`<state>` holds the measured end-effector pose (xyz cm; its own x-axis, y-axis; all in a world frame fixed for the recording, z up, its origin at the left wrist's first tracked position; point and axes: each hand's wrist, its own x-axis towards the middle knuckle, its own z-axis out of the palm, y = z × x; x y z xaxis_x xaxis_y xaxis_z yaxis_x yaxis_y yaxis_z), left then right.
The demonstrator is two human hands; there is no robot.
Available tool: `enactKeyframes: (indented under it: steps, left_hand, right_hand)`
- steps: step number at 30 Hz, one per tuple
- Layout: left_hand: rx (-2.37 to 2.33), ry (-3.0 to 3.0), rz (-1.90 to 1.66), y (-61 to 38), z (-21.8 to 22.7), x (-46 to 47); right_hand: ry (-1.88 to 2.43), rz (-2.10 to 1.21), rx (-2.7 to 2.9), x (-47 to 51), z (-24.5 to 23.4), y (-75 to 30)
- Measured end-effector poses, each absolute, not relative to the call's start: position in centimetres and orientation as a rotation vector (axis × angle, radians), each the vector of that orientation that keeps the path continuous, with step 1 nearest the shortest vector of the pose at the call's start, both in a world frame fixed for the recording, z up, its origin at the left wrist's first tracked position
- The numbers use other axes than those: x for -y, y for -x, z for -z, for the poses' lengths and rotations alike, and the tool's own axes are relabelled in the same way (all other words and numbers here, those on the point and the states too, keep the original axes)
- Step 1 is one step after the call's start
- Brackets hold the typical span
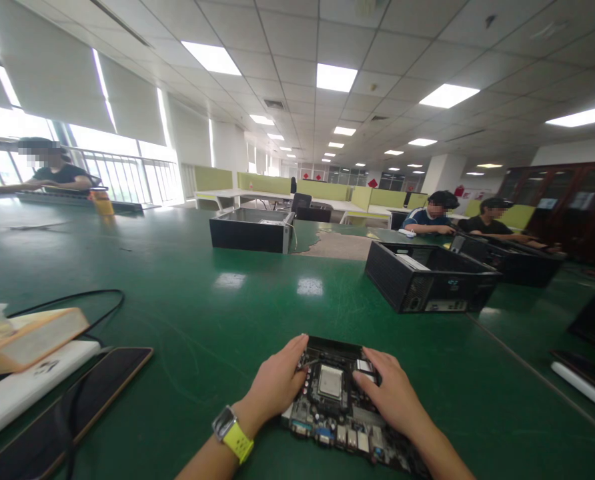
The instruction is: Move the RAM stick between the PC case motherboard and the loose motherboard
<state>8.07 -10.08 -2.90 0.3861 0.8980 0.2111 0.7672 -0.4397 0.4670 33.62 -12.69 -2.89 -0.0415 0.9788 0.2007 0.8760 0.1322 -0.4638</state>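
Note:
A computer motherboard (345, 413) lies in front of me at the near side of the green table, its row of ports facing me. Near its middle shows a square silver processor (331, 381). My left hand (280, 377) grips the board's left edge, thumb over the top side. On the opposite side, my right hand (390, 393) holds the right part of the board, its thumb resting over the surface. Both hands hide parts of the board's sides. A watch with a yellow-green strap (238, 440) is on my left wrist.
Open black computer cases (430, 280) (250, 233) stand farther back on the green table (177, 267). To the left lie a phone-like dark slab (102, 380), a white power strip (42, 380) and a cable. Other people sit at the far right (430, 217) and far left (62, 177).

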Motion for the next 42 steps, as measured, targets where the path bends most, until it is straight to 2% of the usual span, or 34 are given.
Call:
enactKeyframes:
  steps: [42]
  left_hand:
    - [-1.413,-2.347,-0.678,-8.46,2.46,10.3]
  right_hand:
    - [1.803,-0.281,1.987,12.95,3.03,-33.56]
